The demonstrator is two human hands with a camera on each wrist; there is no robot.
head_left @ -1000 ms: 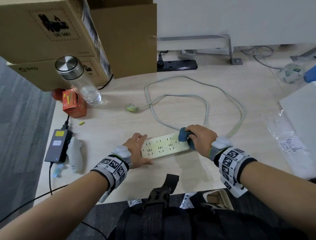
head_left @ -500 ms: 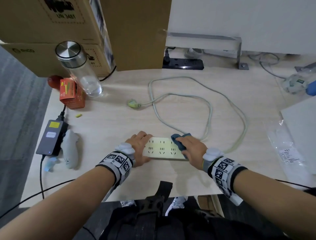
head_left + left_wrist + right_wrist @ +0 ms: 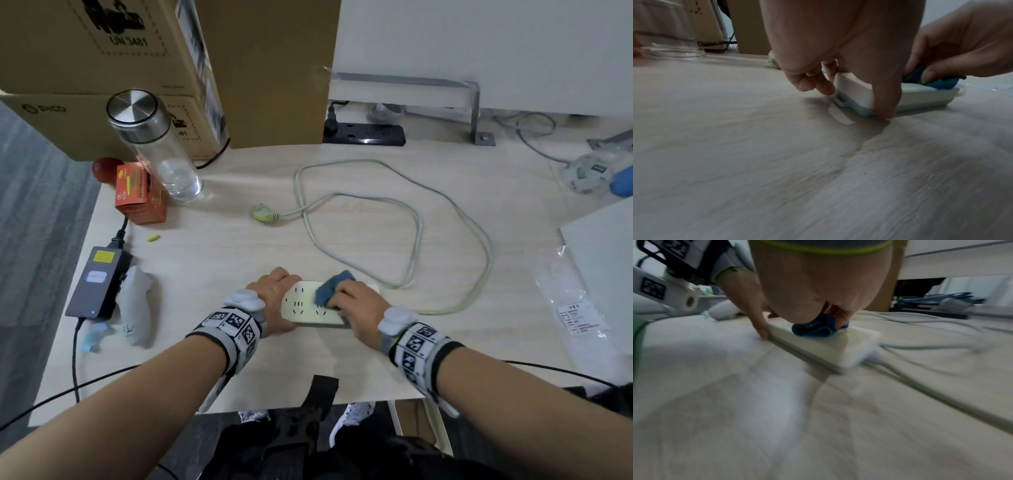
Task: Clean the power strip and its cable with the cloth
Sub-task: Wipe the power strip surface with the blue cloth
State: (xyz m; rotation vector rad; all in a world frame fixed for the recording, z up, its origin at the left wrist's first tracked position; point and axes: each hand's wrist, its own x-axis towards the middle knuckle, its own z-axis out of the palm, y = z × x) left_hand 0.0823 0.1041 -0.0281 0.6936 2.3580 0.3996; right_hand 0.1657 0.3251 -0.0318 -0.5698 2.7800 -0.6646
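Observation:
A cream power strip (image 3: 301, 308) (image 3: 855, 92) (image 3: 838, 350) lies flat on the wooden desk near its front edge. My left hand (image 3: 274, 298) (image 3: 838, 81) grips its left end, thumb on the near side and fingers on the far side. My right hand (image 3: 356, 305) holds a bunched blue cloth (image 3: 330, 291) (image 3: 937, 81) (image 3: 813, 327) and presses it on the strip's top, about mid-length. The pale grey cable (image 3: 418, 233) (image 3: 931, 386) leaves the strip's right end, loops over the desk and ends in a plug (image 3: 263, 213).
A clear bottle with a steel lid (image 3: 154, 144) and an orange box (image 3: 138, 192) stand at the back left under cardboard boxes (image 3: 102, 68). A power adapter (image 3: 97, 281) and a white controller (image 3: 135, 305) lie left. A black power strip (image 3: 366, 132) is behind; a plastic bag (image 3: 575, 308) lies right.
My right hand has slid the cloth leftward along the strip, from its right end to about the middle. The left hand keeps its grip on the left end. The head view has shifted.

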